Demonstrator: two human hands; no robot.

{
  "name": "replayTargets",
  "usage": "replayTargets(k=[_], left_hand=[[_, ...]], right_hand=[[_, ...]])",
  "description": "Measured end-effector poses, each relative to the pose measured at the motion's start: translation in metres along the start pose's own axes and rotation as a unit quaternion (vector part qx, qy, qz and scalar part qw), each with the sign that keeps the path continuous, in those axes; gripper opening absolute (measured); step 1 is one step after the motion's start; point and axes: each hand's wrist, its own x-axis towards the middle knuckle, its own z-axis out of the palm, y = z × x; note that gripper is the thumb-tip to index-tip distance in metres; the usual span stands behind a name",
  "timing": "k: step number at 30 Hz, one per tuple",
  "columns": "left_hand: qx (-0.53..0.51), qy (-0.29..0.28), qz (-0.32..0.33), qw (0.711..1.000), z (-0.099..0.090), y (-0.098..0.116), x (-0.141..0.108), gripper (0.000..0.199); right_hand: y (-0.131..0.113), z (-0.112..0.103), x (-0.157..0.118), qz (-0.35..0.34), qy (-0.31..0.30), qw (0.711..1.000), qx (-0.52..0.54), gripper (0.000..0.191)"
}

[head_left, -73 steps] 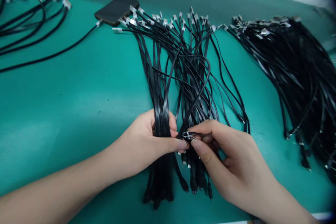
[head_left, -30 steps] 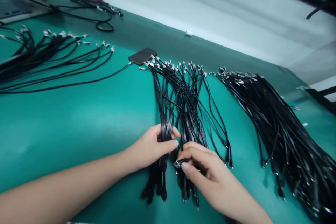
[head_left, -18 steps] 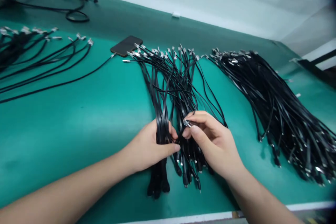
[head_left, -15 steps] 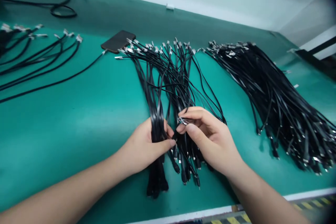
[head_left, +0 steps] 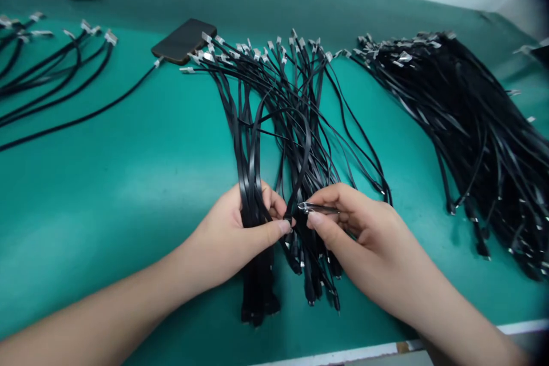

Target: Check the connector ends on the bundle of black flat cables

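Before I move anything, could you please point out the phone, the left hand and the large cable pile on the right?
Phone (head_left: 182, 40), head view: middle of its dark face.
Left hand (head_left: 235, 237), head view: middle of the hand, behind the thumb.
Large cable pile (head_left: 463, 97), head view: black cables in its upper part.

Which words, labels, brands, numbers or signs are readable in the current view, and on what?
None can be read.
Pale cable ends: any marking too small and blurred.
Dark phone: no text visible.
Small metal tool in the right hand: no legible marking.
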Motion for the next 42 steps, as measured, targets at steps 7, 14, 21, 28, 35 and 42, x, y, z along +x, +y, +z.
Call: replayTargets(k=[7, 14, 21, 28, 35, 42], left_hand=[[0.001, 0.004, -0.001, 1.000, 0.0014, 0.0030, -0.0026, 0.031], [0.006, 0.010, 0.003, 1.000, 0.0016, 0.0032, -0.0012, 0.031], [-0.001, 0.005, 0.002, 1.000, 0.0007, 0.0024, -0.0020, 0.031], [-0.004, 0.004, 0.007, 1.000, 0.0011, 0.0011, 0.0001, 0.031], [-0.011, 0.015, 0.010, 1.000, 0.0018, 0.0011, -0.0007, 0.032], [-0.007, 0.016, 0.018, 1.000, 0.0022, 0.0003, 0.0017, 0.031]], right_hand=[[-0.0007, 0.0037, -0.0025, -0.015, -0.006, 0.999, -0.027, 0.010], [-0.0018, 0.0063, -0.0015, -0.027, -0.008, 0.998, -0.048, 0.010], [-0.0033, 0.0061, -0.0016, -0.021, -0.012, 0.999, -0.046, 0.011], [-0.0038, 0.0077, -0.0019, -0.024, -0.014, 0.998, -0.053, 0.011], [-0.0018, 0.0078, -0.0017, -0.033, -0.010, 0.997, -0.074, 0.012], [-0.0009, 0.0055, -0.0011, -0.039, -0.011, 0.996, -0.085, 0.014]])
